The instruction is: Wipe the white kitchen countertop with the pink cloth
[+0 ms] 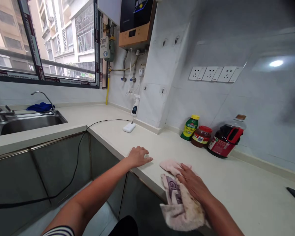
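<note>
My left hand rests near the front edge of the light countertop, its fingers loosely stretched and nothing in them. To its right, my right hand holds a pinkish-white cloth against the counter. The cloth has purple lettering and brownish stains. Part of it lies flat under the fingers, and the rest hangs over the front edge. My palm and some of the fingertips are hidden from view.
A green bottle with a yellow cap, a red-lidded jar and a large dark bottle stand along the wall. Further back are a white device with a black cable, a spray bottle and a sink.
</note>
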